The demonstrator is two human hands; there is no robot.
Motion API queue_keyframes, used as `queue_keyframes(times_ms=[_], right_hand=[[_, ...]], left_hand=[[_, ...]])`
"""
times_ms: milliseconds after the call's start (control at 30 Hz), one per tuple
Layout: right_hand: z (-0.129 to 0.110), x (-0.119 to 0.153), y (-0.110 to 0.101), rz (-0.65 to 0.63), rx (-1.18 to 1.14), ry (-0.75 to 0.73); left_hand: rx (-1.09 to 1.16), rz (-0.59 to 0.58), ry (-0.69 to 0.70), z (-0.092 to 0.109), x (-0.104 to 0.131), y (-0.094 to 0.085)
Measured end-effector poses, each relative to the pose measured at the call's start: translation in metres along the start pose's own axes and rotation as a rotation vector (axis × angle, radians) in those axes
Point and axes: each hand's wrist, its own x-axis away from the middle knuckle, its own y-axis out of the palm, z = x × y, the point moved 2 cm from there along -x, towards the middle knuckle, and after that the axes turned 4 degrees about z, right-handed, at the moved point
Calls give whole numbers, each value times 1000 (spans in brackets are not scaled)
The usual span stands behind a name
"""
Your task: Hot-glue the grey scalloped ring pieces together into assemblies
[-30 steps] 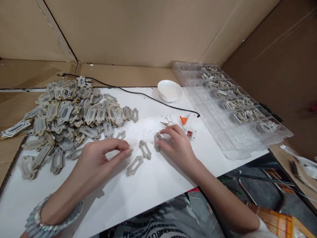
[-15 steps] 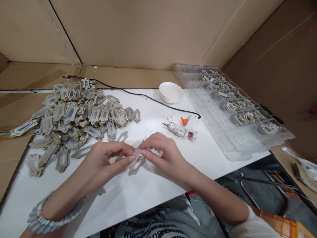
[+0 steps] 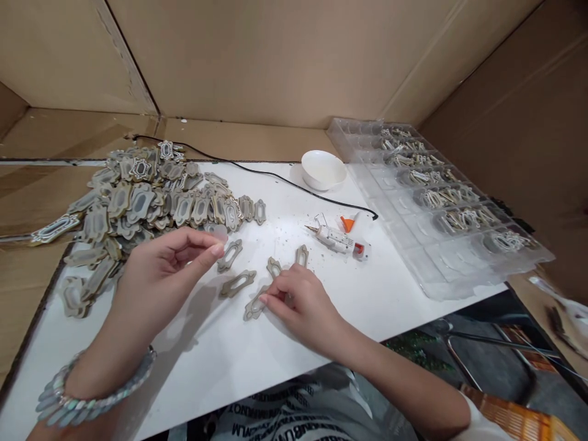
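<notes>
My left hand (image 3: 172, 278) is raised over the white board, thumb and fingertips pinching a thin, translucent whitish piece (image 3: 219, 232) with a rounded edge. Lower and to the right, my right hand (image 3: 305, 306) has its thumb and forefinger closed on the end of a small ornate frame (image 3: 252, 310) lying on the board; the fingers cover that end. Loose open frames lie around it: one tilted frame (image 3: 237, 284) to the left, another frame (image 3: 229, 255) behind that, a third frame (image 3: 274, 267) partly behind my right hand, and one upright-lying frame (image 3: 301, 255) beyond it.
A large heap of similar frames (image 3: 138, 202) covers the left side. Further right are a white bowl (image 3: 323, 171), a black cord (image 3: 275, 176), a white glue gun (image 3: 335, 239) with an orange tip (image 3: 348, 224), and a clear compartment tray (image 3: 404, 245) holding small metal pieces. Cardboard walls (image 3: 257, 61) surround the board.
My hands have come apart. My left hand moved left and up with the translucent piece, uncovering frames on the board. My right hand lowered slightly onto the frame. The view shifted a little.
</notes>
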Motion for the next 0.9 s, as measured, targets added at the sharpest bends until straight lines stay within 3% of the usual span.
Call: queue_keyframes(times_ms=[167, 500, 733, 900], right_hand=[[0, -1, 2, -34, 114, 11], [5, 6, 8, 171, 445, -260], [-8, -9, -20, 253, 109, -179], [-21, -22, -34, 223, -2, -243]], left_hand=[[-15, -5, 6, 0, 1, 0], [-5, -33, -13, -1, 0, 1], [-63, -160, 16, -3, -1, 4], [-117, -273, 87, -7, -2, 6]])
